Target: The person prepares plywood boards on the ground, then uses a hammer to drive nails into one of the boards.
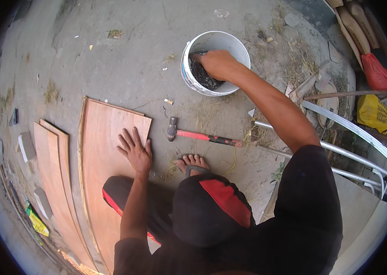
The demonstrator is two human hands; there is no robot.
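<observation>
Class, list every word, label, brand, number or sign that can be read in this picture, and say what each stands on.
No text can be quoted from this view.
Wooden handles, upper right: small dark print, too small to read.
Yellow bag, right: dark markings, too blurred to read.
Yellow-and-green packet, lower left: too small to make out.
White bucket: bluish patch outside, no legible lettering.
</observation>
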